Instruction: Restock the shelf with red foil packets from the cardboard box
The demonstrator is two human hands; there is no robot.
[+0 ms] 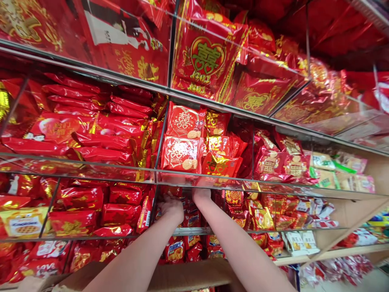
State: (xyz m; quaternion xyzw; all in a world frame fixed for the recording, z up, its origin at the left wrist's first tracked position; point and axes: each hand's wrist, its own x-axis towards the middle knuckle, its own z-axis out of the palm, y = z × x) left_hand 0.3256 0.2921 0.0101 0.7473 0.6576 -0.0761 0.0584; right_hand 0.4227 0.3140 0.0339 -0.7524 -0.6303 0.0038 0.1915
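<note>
Both of my hands reach into a compartment of the shelf rack, under the clear front panel (182,178) of the row above. My left hand (172,207) is at the compartment's left side, its fingers stretched out over small red snack packets (192,219). Beside it, my right hand (201,195) bends at the wrist over the same packets; its fingers are hidden, so what they touch does not show. Just above the hands stand red heart-printed biscuit packets (181,155) and loose red-and-gold packets (220,164).
A brown cardboard box (194,273) is below my forearms. Clear dividers split the rows. Red packets (121,215) fill the left bins, and larger red bags (206,56) stand above. White packets (300,242) sit at the lower right, near a wooden side panel (361,211).
</note>
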